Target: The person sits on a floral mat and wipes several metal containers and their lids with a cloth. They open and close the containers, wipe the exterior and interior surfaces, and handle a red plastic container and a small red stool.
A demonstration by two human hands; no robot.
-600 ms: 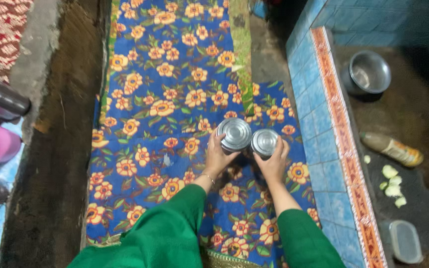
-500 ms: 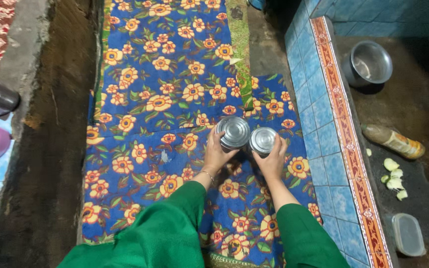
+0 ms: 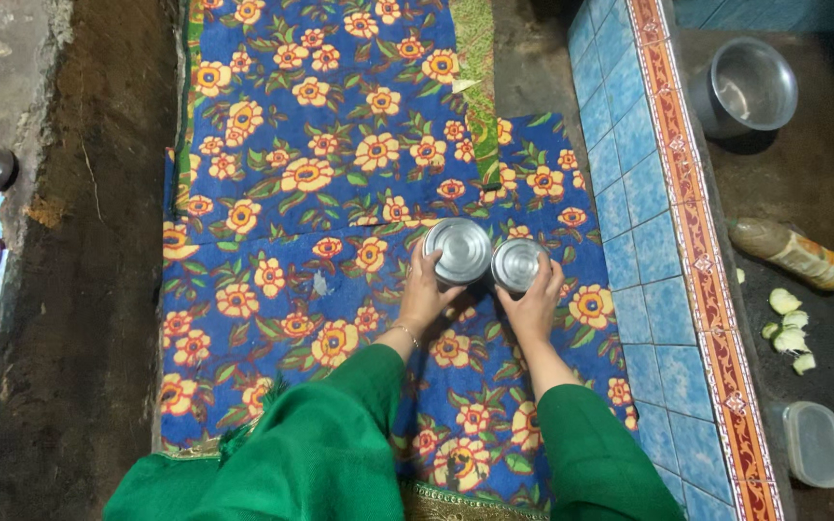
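Covering the floor is a blue cloth [image 3: 340, 193] printed with orange and yellow flowers, lying between a bare dirt strip [image 3: 79, 289] on one side and a low ledge of blue tiles [image 3: 629, 241] edged with an orange patterned band on the other. Beyond the ledge, dark ground is carrying one steel pot [image 3: 745, 87], one bottle lying on its side [image 3: 792, 253], a few pale cut pieces [image 3: 790, 328] and one clear lidded box [image 3: 816, 444].

Two round steel containers are standing on the cloth, touching or nearly touching each other: the larger container [image 3: 458, 250] and the smaller container [image 3: 517, 264]. Two hands are working them, both reaching forward out of green sleeves [image 3: 340, 434], wrists close together.

The left hand [image 3: 427, 294] is curling partly round the near side of the larger container, fingers wrapping its wall. The right hand [image 3: 533, 304] is cupping the smaller container the same way, fingers bent around its rim. Both containers are resting on the cloth just in front of the person.
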